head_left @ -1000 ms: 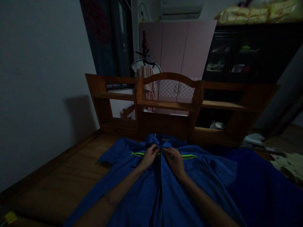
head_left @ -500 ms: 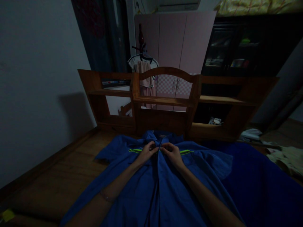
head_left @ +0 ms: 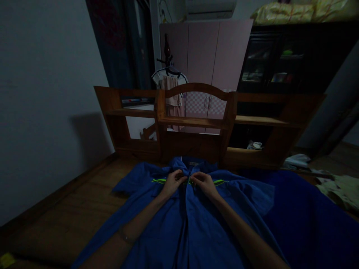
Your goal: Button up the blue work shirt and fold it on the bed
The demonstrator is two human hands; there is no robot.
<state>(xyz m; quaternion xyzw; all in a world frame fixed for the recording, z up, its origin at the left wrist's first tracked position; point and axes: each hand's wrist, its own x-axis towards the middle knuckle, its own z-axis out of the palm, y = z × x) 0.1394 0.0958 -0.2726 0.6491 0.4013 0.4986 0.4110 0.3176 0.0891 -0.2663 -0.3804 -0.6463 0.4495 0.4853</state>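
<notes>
A blue short-sleeved shirt (head_left: 207, 220) lies spread front side up, its collar (head_left: 177, 163) at the far end and a yellow-green stripe (head_left: 221, 182) across the chest. My left hand (head_left: 174, 182) pinches the front edge of the shirt just below the collar. Close beside it, my right hand (head_left: 202, 182) pinches the opposite front edge, thumb and finger together. Below the hands the two front edges run down side by side. Any button between the fingertips is too small and dark to make out.
Beyond the collar stands a wooden headboard with shelves (head_left: 196, 121). Dark blue cloth (head_left: 311, 216) lies at the right, bare wooden boards (head_left: 73, 209) at the left along a wall (head_left: 50, 112). Clothes hang on a coat stand (head_left: 167, 46) before a pink wardrobe (head_left: 203, 56).
My fingertips have shifted slightly at the shirt's front edges, both hands staying near the collar. The view has tilted up a little. The shirt lies as before.
</notes>
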